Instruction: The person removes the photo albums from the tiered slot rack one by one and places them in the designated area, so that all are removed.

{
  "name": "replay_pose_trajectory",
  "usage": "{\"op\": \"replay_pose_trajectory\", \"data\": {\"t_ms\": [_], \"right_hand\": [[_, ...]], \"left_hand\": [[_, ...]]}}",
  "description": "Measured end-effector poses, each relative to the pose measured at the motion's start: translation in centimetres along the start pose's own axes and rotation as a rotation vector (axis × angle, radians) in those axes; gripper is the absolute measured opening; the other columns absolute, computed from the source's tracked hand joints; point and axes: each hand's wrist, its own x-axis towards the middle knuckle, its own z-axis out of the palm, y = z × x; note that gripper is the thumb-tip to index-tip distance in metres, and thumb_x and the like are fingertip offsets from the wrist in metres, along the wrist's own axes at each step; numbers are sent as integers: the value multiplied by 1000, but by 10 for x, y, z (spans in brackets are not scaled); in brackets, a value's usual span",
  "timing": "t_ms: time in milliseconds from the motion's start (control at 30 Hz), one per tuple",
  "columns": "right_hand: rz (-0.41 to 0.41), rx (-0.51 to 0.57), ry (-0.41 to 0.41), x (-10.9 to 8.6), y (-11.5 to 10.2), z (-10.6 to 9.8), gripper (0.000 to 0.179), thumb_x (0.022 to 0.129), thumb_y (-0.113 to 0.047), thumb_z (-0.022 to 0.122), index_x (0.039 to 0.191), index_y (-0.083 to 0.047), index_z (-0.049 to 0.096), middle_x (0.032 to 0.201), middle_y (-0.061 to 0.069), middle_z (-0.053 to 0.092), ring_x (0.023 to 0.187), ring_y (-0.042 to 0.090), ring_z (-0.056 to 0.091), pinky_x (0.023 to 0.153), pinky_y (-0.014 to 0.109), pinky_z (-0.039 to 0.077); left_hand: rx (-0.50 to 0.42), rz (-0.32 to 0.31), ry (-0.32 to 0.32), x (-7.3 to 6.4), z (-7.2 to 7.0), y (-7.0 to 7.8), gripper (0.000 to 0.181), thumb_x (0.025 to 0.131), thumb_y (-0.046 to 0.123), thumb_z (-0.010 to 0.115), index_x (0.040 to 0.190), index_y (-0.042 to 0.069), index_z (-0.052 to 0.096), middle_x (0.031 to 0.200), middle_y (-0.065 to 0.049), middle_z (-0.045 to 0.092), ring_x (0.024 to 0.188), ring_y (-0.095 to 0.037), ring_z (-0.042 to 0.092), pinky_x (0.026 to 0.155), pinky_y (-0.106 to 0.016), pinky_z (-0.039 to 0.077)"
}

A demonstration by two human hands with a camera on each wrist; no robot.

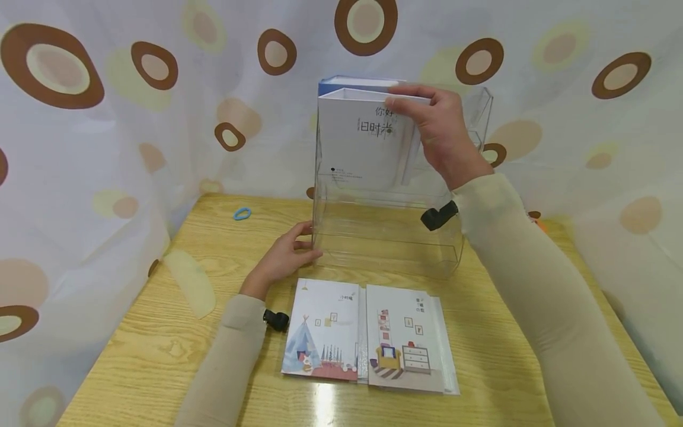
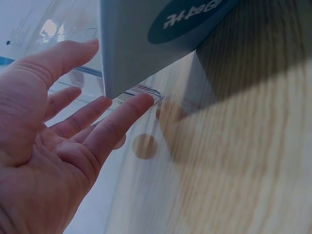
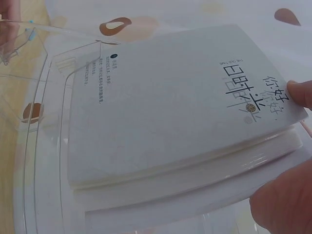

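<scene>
Two hands are at a clear rack [image 1: 392, 261], well apart from each other. The right hand [image 1: 443, 127], right of centre in the upper part of the head frame, pinches the top edge of a white book [image 1: 352, 136] between thumb and fingers. The left hand [image 1: 285, 255], just below and left of centre, has its fingers spread and loosely straight; its fingertips touch the rack's lower left side, with nothing gripped. The white book stands upright in the upper part of the rack, its cover lettering facing forward, and a blue book [image 1: 332, 88] shows just behind it. Below the rack, at the bottom centre, a tent book [image 1: 325, 332] and a chair book [image 1: 402, 332] lie side by side, pictures up, on the wooden table [image 1: 144, 338]. A blue ring [image 1: 242, 213] lies left of the rack, and a curtain [image 1: 133, 136] with brown circles fills the top of the frame
</scene>
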Motion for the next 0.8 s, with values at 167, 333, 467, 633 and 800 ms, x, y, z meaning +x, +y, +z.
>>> {"op": "replay_pose_trajectory", "data": {"t_ms": [167,333,467,633,800], "right_hand": [[4,-8,55,-3,-4,-1,32,97,-20,91,128,-14,86,121,2,83,114,24,76,108,39,55],[13,11,86,-7,-6,-6,31,96,-19,92,126,-14,87,117,1,84,111,24,78,105,37,55],[12,35,94,-10,-7,-13,30,95,-16,92,124,-12,87,109,1,85,105,23,80,98,33,59],[25,45,106,-17,-7,-21,31,96,-18,92,125,-11,87,110,1,85,105,22,80,99,32,59],[22,61,128,-26,-6,-29,32,94,-15,93,124,-8,86,109,1,83,102,22,79,95,30,60]], "left_hand": [[6,3,2,0,1,2,78,109,23,77,176,18,35,176,-17,42,154,-45,56,114,-54,62],[7,4,3,-1,1,1,79,109,22,77,176,18,35,175,-18,43,153,-46,57,114,-54,62],[8,6,5,-2,1,2,79,109,22,77,176,17,35,175,-19,43,154,-46,56,114,-55,62],[14,1,7,-3,1,2,80,109,22,77,176,17,34,175,-19,43,154,-46,56,114,-55,62],[22,2,7,-2,2,1,81,109,24,77,177,16,34,175,-19,42,154,-46,55,114,-55,62]]}}
